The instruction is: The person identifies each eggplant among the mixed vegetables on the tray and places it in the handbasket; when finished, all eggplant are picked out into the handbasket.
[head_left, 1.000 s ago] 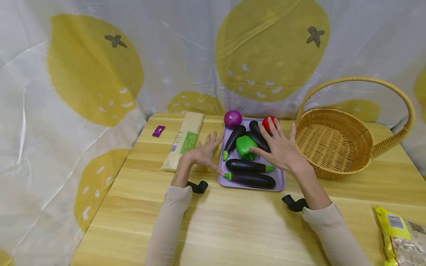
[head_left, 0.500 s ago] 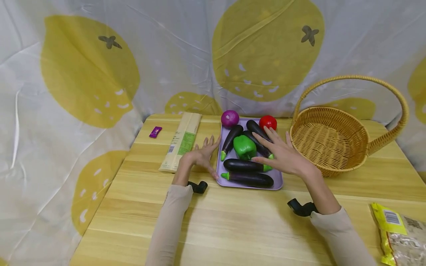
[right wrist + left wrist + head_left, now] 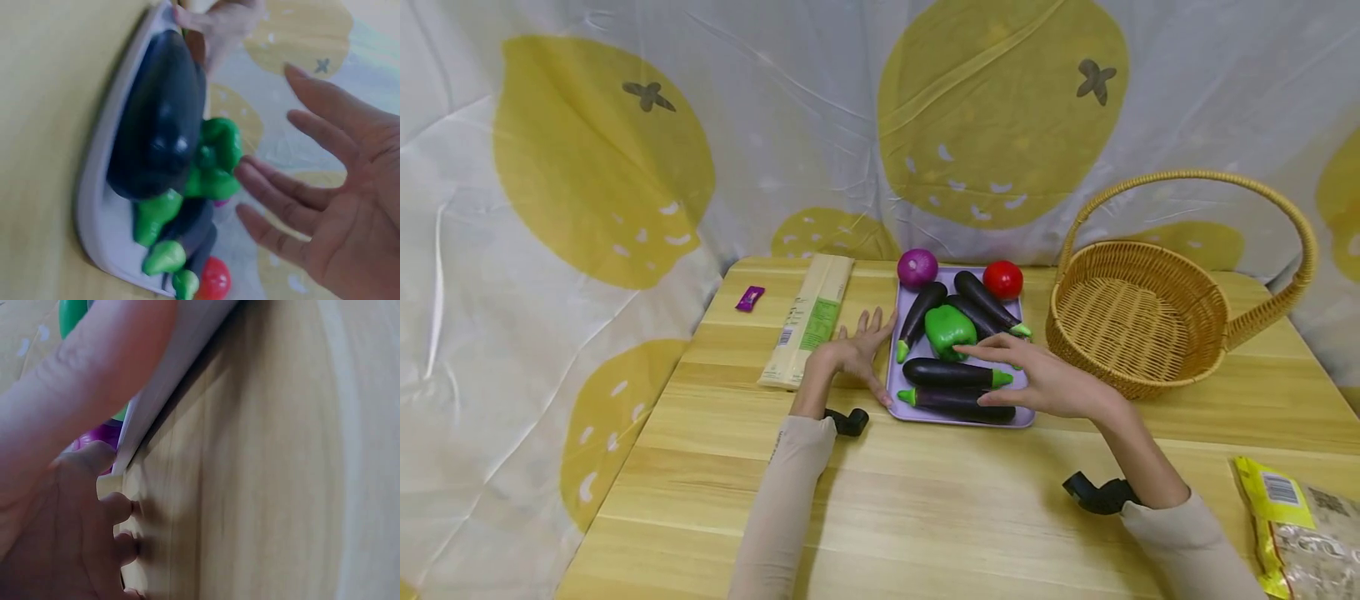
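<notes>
A lilac tray (image 3: 1022, 417) holds several eggplants (image 3: 951, 372), a green bell pepper (image 3: 950, 331), a purple onion (image 3: 917, 268) and a red tomato (image 3: 1003, 280). My left hand (image 3: 852, 357) is at the tray's left edge, fingers spread, with thumb and fingertips at or close to the rim. In the left wrist view its fingertips reach down to the table beside the tray wall (image 3: 165, 381). Over the tray's right side hovers my right hand (image 3: 1048, 379), fingers extended and slightly bent. The right wrist view shows that hand (image 3: 337, 206) holding nothing, apart from the pepper and eggplants.
A wicker basket (image 3: 1213, 367) with a tall handle stands right of the tray. Left of it lie a noodle-like flat packet (image 3: 808, 321) and a small purple wrapped sweet (image 3: 750, 298). A yellow-edged bag (image 3: 1296, 525) lies front right. A lemon-print cloth (image 3: 790, 125) hangs behind.
My right hand has drawn back from near the tomato toward the tray's front right, uncovering the tomato and an eggplant. My left hand has shifted slightly outward to the tray's edge.
</notes>
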